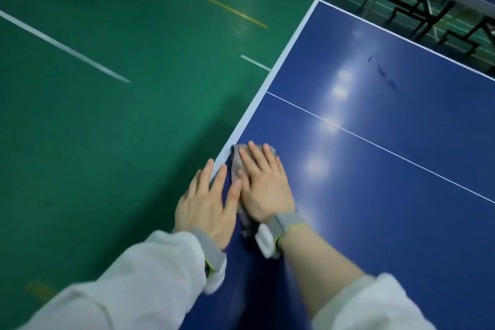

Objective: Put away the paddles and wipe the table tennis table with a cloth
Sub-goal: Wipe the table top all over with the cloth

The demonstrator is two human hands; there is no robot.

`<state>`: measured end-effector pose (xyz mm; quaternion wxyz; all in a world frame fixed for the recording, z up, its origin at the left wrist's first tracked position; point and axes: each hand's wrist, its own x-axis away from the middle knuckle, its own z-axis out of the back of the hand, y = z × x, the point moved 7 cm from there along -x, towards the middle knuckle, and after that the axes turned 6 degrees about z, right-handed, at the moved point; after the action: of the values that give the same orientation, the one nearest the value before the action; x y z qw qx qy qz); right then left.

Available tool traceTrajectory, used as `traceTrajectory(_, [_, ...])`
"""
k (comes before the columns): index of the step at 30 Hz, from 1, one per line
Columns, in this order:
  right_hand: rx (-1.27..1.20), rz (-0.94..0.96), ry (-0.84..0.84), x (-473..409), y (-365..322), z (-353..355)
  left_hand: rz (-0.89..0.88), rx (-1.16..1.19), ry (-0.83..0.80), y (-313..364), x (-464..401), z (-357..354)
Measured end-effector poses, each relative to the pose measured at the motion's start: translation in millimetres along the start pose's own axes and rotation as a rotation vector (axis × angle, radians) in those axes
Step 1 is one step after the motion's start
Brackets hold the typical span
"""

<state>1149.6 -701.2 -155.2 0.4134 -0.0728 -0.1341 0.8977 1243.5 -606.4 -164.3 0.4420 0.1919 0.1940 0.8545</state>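
Both hands are lying flat, side by side, at the near left edge of the table tennis table point(375, 169) in the head view. The right hand point(263, 187) is pressing down with straight, slightly spread fingers on a crumpled grey cloth point(237, 162), which is showing beyond the fingertips, along the thumb side and again under the wrist. The left hand point(207, 203) is resting just beside it with fingers straight, its outer fingers overhanging the white edge stripe point(270, 80) and its thumb lying against the cloth next to the right thumb. Neither hand is curling around anything; the cloth is only being held down under the right palm.

Each wrist is wearing a grey band point(288, 222), and pale sleeves point(134, 276) are covering the forearms, the right one pushed back.

The cloth is sitting just inside the left border of the blue top, near of the thin white centre line point(388, 151). To the right and far of the hands the blue surface is stretching wide, with ceiling light reflections glaring on it and a few dark smudges point(383, 72) toward the far right.

Left of the table edge the green floor point(107, 115) is spreading out, marked with white and yellow lines. At the far right, past the table's far edge, black frames of other furniture point(428, 16) are standing, blurred.
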Motion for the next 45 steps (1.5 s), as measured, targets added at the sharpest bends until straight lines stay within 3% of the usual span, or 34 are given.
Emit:
traceTrajectory(8, [0.024,-0.014,-0.001,-158.0,81.1,13.2,-0.006,-0.147,0.019,1.6,-3.0,-10.6])
traceTrajectory(13, [0.038,-0.079,0.010,-187.8,126.8,29.8,0.014,-0.140,-0.007,3.8,-0.4,-9.7])
traceTrajectory(17, [0.000,-0.069,-0.006,-181.4,126.2,27.8,0.041,-0.168,0.029,3.5,-5.0,-10.1])
traceTrajectory(25, [-0.089,-0.024,0.082,-41.5,86.5,16.5,0.065,-0.131,0.078,2.2,-3.2,-10.2])
traceTrajectory(32, [-0.110,-0.043,0.144,163.6,-29.3,-12.3,-0.099,0.271,0.008,-2.7,9.0,4.5])
traceTrajectory(38, [-0.115,-0.028,0.090,321.8,-169.2,-42.1,-0.187,0.399,-0.135,-20.4,54.0,14.6])
traceTrajectory(43, [-0.107,-0.100,0.136,375.8,-237.2,-62.2,-0.291,0.110,-0.184,-20.4,81.4,5.5])
traceTrajectory(45, [-0.052,-0.073,0.180,373.6,-232.4,-61.8,-0.240,0.142,-0.188,-20.5,88.4,1.6])
